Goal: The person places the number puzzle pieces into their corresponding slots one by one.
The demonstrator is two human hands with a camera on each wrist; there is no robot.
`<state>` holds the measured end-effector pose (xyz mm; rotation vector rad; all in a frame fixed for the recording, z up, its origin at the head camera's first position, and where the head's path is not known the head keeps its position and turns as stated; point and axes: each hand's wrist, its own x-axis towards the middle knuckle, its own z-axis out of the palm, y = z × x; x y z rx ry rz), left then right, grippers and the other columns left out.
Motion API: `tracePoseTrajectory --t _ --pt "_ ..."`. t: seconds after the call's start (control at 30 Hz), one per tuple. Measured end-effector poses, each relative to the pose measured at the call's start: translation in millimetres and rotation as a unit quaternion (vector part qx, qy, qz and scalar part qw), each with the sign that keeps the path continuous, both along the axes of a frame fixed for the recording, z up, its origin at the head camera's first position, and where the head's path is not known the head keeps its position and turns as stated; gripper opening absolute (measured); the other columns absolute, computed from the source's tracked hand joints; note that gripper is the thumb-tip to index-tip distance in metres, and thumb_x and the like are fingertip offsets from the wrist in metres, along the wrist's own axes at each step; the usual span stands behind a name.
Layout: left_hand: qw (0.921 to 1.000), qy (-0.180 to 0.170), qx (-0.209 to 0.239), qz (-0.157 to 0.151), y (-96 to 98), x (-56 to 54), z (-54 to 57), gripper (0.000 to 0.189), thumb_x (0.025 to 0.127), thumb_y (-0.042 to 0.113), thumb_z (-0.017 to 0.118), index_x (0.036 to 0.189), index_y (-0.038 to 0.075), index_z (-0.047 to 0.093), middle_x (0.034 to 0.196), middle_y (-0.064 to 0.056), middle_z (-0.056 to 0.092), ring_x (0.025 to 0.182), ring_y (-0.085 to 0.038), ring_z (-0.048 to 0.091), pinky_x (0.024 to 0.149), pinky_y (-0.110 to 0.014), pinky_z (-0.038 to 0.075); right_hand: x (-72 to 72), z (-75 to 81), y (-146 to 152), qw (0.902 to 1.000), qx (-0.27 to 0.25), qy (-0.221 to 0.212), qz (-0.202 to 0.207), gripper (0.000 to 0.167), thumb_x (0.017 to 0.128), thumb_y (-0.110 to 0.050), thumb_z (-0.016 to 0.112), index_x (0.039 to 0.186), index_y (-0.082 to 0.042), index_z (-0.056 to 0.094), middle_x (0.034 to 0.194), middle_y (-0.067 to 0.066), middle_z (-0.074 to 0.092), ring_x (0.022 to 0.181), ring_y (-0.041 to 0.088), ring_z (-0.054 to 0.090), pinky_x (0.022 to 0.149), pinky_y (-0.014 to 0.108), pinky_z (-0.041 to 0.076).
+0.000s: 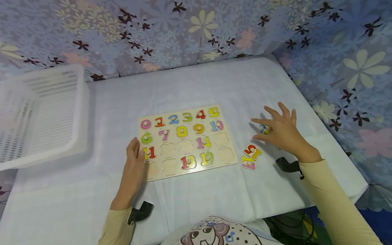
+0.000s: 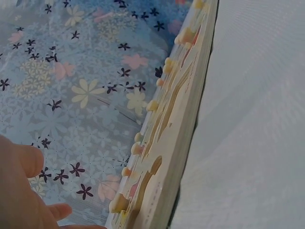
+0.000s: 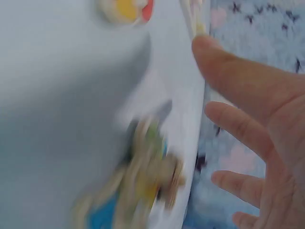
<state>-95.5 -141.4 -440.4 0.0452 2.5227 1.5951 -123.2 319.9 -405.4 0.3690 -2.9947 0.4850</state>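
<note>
On white desk (image 1: pixel 110 115), spreads right fingers (image 1: pixel 264 121) above puzzle pieces (image 1: pixel 263 129), likely light, stiff, best pinched by knobs (image 2: pixel 152 105); cannot tell grip of left fingers (image 1: pixel 132 147) at left board (image 1: pixel 185 146) edge.

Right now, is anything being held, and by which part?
The right hand holds nothing: its fingers spread near loose pieces. The left hand is at the left edge of the number board; whether it grips there cannot be told.
</note>
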Motion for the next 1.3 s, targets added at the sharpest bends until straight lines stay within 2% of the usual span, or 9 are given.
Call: tracePoseTrajectory --t 0.23,0.43,0.67,0.83,0.93,1.13,1.3 --pt "1.0 0.003 -0.001 0.001 -4.3 1.5 -1.7 0.059 0.106 0.031 0.032 0.155 0.019 0.001 0.16 -0.008 0.012 0.145 -0.022 0.013 0.115 -0.046 0.015 34.6 -5.4 29 0.9981 0.013 -0.011 -0.059 0.068 0.069 -0.045 0.085 0.125 -0.011 0.066 0.144 0.032 0.033 0.14 0.052 -0.001 0.098 0.076 -0.01" --pt "1.0 -0.003 0.006 0.003 -4.6 1.6 -1.8 0.058 0.106 0.03 0.032 0.155 0.018 0.001 0.159 -0.008 0.013 0.145 -0.019 0.014 0.115 -0.044 0.015 50.8 -10.0 43 0.9955 0.025 -0.018 -0.09 0.065 0.066 -0.04 0.087 0.12 -0.007 0.068 0.143 0.033 0.034 0.139 0.053 -0.001 0.097 0.077 -0.009" --pt "1.0 -0.005 0.003 0.006 -4.6 1.1 -2.6 0.058 0.106 0.031 0.032 0.155 0.018 0.002 0.159 -0.007 0.013 0.145 -0.019 0.014 0.115 -0.044 0.015 53.6 -16.7 46 0.9948 0.022 -0.017 -0.099 0.062 0.067 -0.035 0.087 0.118 -0.005 0.068 0.141 0.033 0.036 0.138 0.056 0.003 0.096 0.079 -0.004" --pt "0.9999 0.005 0.009 0.002 -5.3 1.2 -3.9 0.059 0.106 0.028 0.033 0.155 0.017 0.001 0.159 -0.009 0.013 0.145 -0.021 0.014 0.115 -0.045 0.015 52.1 -20.2 44 0.9934 0.006 0.003 -0.114 0.058 0.065 -0.032 0.089 0.108 0.001 0.069 0.139 0.034 0.038 0.139 0.053 0.004 0.097 0.079 -0.004" --pt "0.9999 0.009 0.013 -0.001 -4.9 1.2 -4.4 0.059 0.106 0.027 0.033 0.155 0.016 0.001 0.159 -0.01 0.012 0.145 -0.021 0.013 0.115 -0.045 0.015 51.6 -19.9 43 0.9938 -0.001 0.011 -0.111 0.053 0.066 -0.027 0.089 0.105 0.004 0.07 0.139 0.034 0.038 0.14 0.052 0.004 0.097 0.078 -0.005" --pt "0.9999 0.012 0.012 0.0 -3.4 0.9 -4.2 0.059 0.106 0.03 0.034 0.155 0.017 0.002 0.159 -0.009 0.013 0.145 -0.021 0.014 0.115 -0.046 0.015 55.0 -10.7 47 0.9939 0.015 0.013 -0.108 0.053 0.066 -0.026 0.089 0.104 0.005 0.07 0.14 0.033 0.037 0.14 0.05 -0.001 0.098 0.076 -0.009" --pt "0.9999 0.01 0.006 -0.002 -1.4 -0.2 -3.2 0.06 0.106 0.03 0.034 0.155 0.017 0.002 0.159 -0.009 0.013 0.145 -0.021 0.014 0.115 -0.046 0.015 57.0 6.2 58 0.9929 0.046 0.031 -0.105 0.052 0.065 -0.022 0.089 0.103 0.007 0.069 0.141 0.033 0.036 0.14 0.052 -0.002 0.098 0.076 -0.01"
